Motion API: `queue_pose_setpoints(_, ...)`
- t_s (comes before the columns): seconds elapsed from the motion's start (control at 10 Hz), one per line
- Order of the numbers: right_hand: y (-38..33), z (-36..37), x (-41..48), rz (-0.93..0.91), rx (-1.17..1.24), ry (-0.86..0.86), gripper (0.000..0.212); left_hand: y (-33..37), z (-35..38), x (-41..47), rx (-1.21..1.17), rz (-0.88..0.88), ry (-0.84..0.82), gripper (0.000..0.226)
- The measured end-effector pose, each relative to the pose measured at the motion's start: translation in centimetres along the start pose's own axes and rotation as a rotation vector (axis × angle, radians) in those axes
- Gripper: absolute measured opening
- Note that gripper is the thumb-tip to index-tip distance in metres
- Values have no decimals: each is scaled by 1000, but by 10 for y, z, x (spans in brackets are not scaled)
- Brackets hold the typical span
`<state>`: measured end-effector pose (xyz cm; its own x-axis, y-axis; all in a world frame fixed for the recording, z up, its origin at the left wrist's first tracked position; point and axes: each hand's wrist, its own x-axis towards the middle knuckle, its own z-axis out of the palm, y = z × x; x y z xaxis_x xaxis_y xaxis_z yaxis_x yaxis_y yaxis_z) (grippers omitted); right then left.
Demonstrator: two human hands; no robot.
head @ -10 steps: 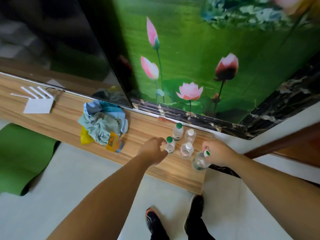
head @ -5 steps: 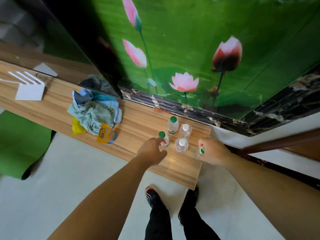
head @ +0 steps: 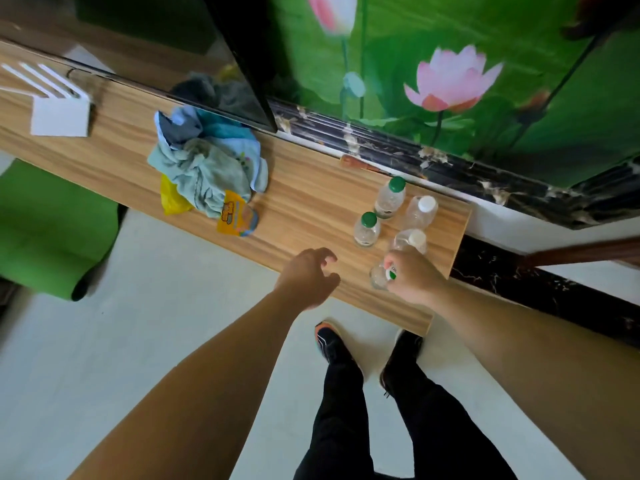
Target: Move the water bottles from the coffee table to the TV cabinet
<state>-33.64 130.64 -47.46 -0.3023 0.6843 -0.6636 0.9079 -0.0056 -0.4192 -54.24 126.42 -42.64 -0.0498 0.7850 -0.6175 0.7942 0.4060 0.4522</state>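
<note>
Several clear water bottles stand at the right end of the wooden TV cabinet [head: 304, 202]. Two have green caps, one at the back [head: 390, 199] and one nearer me [head: 367, 229]. Two have white caps, one at the back [head: 419, 212] and one in front of it [head: 408, 240]. My right hand [head: 414, 277] is closed over the top of another green-capped bottle [head: 378, 277] that rests on the cabinet near its front edge. My left hand [head: 308, 275] hovers over the front edge, fingers apart and empty, just short of the nearer green-capped bottle.
A heap of blue and grey cloth [head: 207, 168] with yellow packets lies mid-cabinet. A white router [head: 59, 114] sits far left. A black TV screen [head: 166, 46] and a lotus mural stand behind. A green rolled mat [head: 52, 230] lies on the floor left. My shoes [head: 332, 342] are below.
My left hand has let go of the nearer green-capped bottle and drawn back with fingers spread. My right hand stays on its bottle. The camera has tilted down and closer.
</note>
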Motion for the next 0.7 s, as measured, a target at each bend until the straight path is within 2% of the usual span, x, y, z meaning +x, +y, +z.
queue_pose_setpoints(0.2,0,43,17,32,-22,24,32,-40,2,-13,-21,-39,-13,34)
queue_pose_setpoints(0.4,1,52,13,77,35,80,44,-62,1,-25,3,-70,-21,35)
queue_pose_setpoints(0.7,-21,12,-25,39,33,92,47,-21,-18,-31,-29,58,2,35)
